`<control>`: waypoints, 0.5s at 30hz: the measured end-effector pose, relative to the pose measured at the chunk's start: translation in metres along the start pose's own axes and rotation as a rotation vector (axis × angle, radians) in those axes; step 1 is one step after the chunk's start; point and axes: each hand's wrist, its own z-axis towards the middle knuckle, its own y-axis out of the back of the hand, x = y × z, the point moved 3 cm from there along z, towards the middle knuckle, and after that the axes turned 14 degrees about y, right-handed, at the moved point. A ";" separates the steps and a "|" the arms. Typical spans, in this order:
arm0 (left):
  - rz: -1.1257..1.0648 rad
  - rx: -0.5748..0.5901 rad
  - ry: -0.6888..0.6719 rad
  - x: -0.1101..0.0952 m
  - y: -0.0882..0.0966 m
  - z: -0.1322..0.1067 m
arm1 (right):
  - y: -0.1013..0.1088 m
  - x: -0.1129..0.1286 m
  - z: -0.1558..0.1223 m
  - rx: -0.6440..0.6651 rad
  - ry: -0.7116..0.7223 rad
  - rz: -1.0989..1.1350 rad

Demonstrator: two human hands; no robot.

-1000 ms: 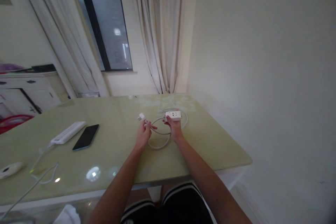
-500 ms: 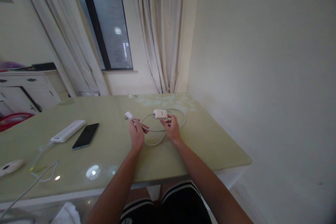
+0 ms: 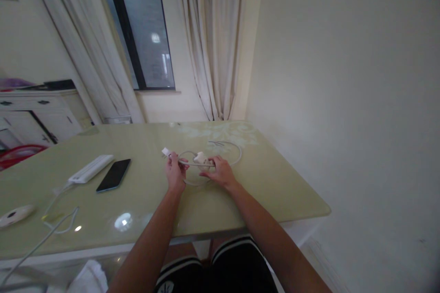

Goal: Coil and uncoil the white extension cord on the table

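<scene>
A white extension cord lies before me, its grey cable (image 3: 240, 153) looping over the table. My left hand (image 3: 176, 174) is closed around the cable just below the white plug (image 3: 167, 152), whose prongs point left. The small socket block (image 3: 201, 159) sits tilted between my hands. Beside it, my right hand (image 3: 222, 171) pinches a stretch of the cable that runs across to my left hand. Whether the right fingers also touch the block I cannot tell.
On the table (image 3: 275, 192), to the left, are a white power strip (image 3: 91, 169) with its cord, a dark phone (image 3: 114, 175) and a white oval device (image 3: 16, 216). A wall stands close along the right side. A red chair (image 3: 22, 155) shows at far left.
My right hand has shifted slightly left and now pinches the cable. The socket block has tipped and moved down and left. My left hand has moved a little left with the plug.
</scene>
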 end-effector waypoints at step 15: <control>-0.146 0.320 0.404 0.004 -0.006 -0.004 | 0.000 0.001 -0.001 0.082 0.138 0.265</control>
